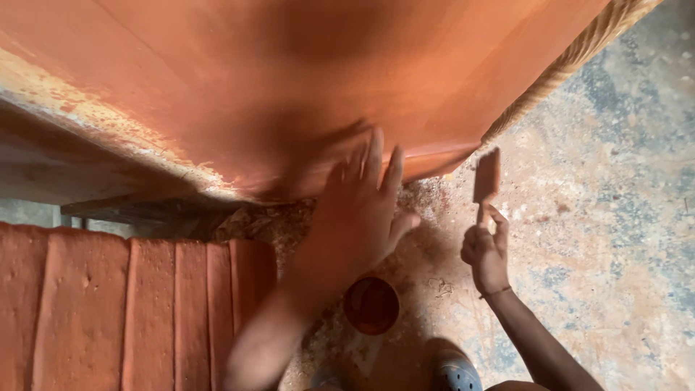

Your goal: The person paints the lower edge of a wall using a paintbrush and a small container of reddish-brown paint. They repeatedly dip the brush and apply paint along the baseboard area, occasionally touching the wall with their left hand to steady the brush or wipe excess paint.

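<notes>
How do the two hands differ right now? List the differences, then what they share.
The left hand is spread open, fingers reaching to the edge of the orange-stained panel; the right hand is closed around the handle of a small brush.
The left hand is motion-blurred; the right hand is sharp.
The left hand sits nearer the panel; the right hand is over the concrete floor.
Both are bare and reddish-stained.

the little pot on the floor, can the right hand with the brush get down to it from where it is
Probably yes. The pot sits open on the floor just below and beside the right hand holding the brush, with nothing between them; the blurred left hand is above it.
</notes>
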